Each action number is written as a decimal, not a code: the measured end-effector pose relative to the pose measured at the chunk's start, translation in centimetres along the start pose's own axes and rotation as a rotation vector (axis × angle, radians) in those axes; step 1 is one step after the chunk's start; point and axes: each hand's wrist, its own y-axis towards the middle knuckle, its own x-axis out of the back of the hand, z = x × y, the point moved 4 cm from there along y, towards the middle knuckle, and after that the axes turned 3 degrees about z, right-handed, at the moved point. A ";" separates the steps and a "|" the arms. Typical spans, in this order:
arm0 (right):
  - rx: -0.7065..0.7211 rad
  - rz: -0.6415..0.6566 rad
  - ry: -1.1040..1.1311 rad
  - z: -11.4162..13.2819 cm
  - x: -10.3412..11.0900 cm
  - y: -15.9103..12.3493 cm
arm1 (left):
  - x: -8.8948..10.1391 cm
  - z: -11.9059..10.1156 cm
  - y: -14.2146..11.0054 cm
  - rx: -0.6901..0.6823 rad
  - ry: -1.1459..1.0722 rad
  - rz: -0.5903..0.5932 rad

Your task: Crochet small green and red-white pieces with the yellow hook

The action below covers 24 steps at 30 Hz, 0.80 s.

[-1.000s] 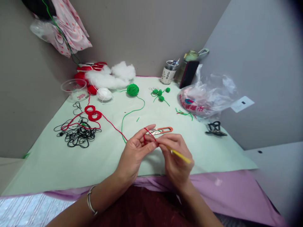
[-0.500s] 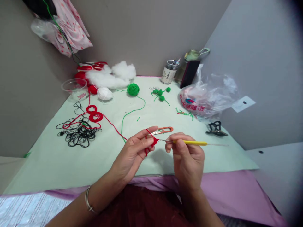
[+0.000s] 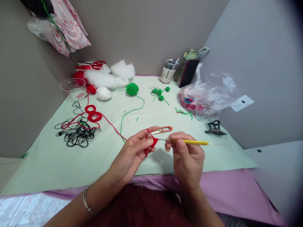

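Observation:
Between the thumb and fingers of my left hand (image 3: 133, 152) is a small red crochet piece (image 3: 154, 142). Red yarn (image 3: 113, 125) runs from the table up to this hand and loops over its raised index finger. My right hand (image 3: 187, 157) grips a crochet hook (image 3: 193, 142) by its yellow handle, held nearly level. The hook's thin metal tip meets the edge of the red piece; whether it passes through a loop is too small to tell. Just beyond my left fingertips lie orange-handled thread snips (image 3: 165, 129), partly covered by the fingers.
Tangled black cord (image 3: 80, 135) and red yarn coils (image 3: 94, 116) lie left. Behind are a white yarn ball (image 3: 103, 93), white stuffing (image 3: 104, 78) and a green yarn ball (image 3: 132, 89). Small green balls (image 3: 159, 92), a plastic bag (image 3: 201, 97) and a black claw clip (image 3: 215, 128) are right.
My right hand has moved right, away from my left fingers, and the hook has swung from slanting down to nearly level. The red piece now shows. Little differs over the last half second.

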 end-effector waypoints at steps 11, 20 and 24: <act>0.422 0.100 -0.585 0.3 -1.4 -1.3 | -0.1 1.4 0.2 -0.193 0.124 -0.070; 0.121 0.038 -0.235 0.3 -0.3 0.2 | 0.1 0.5 0.7 -0.066 -0.006 -0.052; 0.395 0.130 -0.555 0.6 -1.6 -0.8 | -0.2 1.0 0.3 -0.125 0.079 -0.068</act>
